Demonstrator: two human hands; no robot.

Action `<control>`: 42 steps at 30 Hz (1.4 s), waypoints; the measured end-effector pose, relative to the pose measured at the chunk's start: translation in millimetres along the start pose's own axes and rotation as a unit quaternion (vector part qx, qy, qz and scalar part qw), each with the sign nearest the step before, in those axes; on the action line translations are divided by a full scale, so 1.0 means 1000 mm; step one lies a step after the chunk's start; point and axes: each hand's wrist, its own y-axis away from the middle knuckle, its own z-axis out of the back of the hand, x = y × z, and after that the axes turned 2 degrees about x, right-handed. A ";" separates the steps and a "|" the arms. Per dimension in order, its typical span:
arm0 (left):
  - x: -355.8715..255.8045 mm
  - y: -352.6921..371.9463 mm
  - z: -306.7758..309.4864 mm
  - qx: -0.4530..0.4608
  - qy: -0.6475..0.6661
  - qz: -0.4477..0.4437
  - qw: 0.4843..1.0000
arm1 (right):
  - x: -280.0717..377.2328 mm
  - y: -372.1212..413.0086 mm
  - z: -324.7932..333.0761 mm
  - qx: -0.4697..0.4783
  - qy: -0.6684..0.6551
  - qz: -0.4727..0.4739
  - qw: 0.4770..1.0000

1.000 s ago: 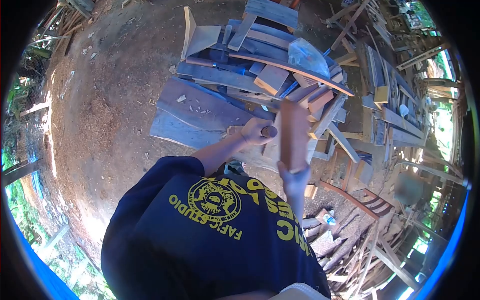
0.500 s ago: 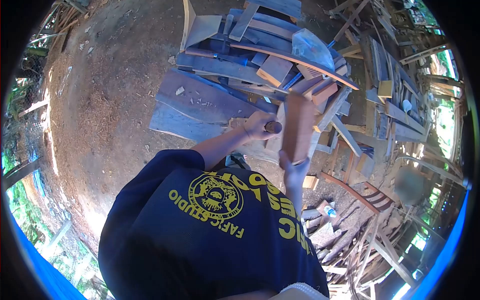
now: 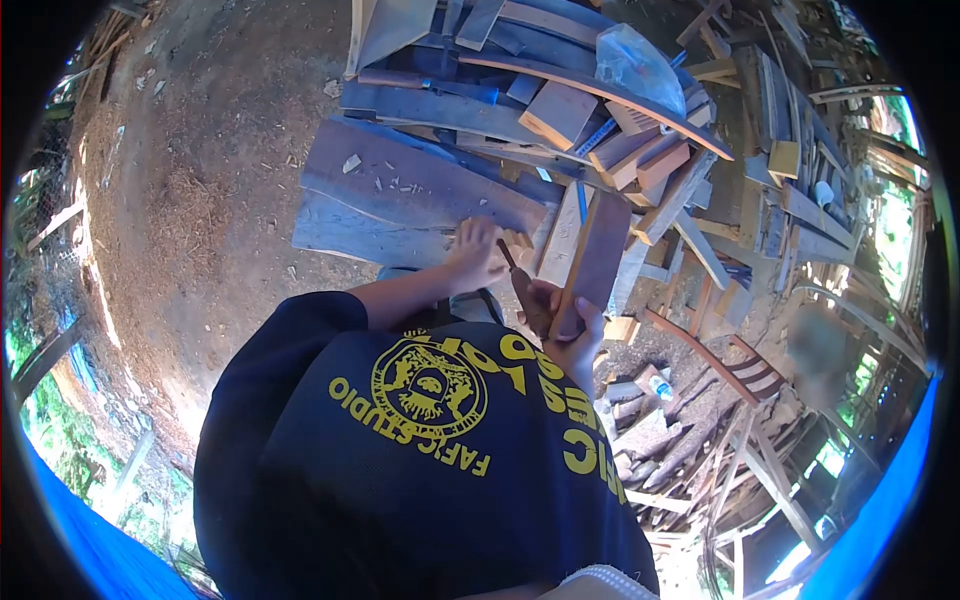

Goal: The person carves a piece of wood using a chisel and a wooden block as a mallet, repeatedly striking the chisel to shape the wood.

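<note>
My right hand (image 3: 580, 335) is closed round the lower end of a long reddish-brown wooden block (image 3: 600, 250). Against that same hand leans a tool with a dark wooden handle (image 3: 530, 302), its thin blade slanting up and left. The blade's tip is close to my left hand (image 3: 475, 252), which holds nothing visible, its fingers slightly apart over the near edge of a wide plank (image 3: 400, 190). Small pale wood pieces (image 3: 517, 240) lie just right of those fingers.
Wood chips lie on the plank. Beyond it are stacked boards, a chisel with a wooden handle (image 3: 395, 78), a long curved strip (image 3: 600, 88), cut blocks (image 3: 560, 112) and a clear plastic bag (image 3: 640, 70). A slatted wooden frame (image 3: 740, 380) and scrap wood lie at the right.
My left hand has let go of the tool handle and moved left. The tool is now at my right hand, beside the block, which is lower and no longer blurred.
</note>
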 end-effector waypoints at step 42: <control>0.048 -0.041 0.076 -0.026 0.054 0.021 0.998 | -0.188 -0.142 0.175 -0.403 0.353 0.122 0.835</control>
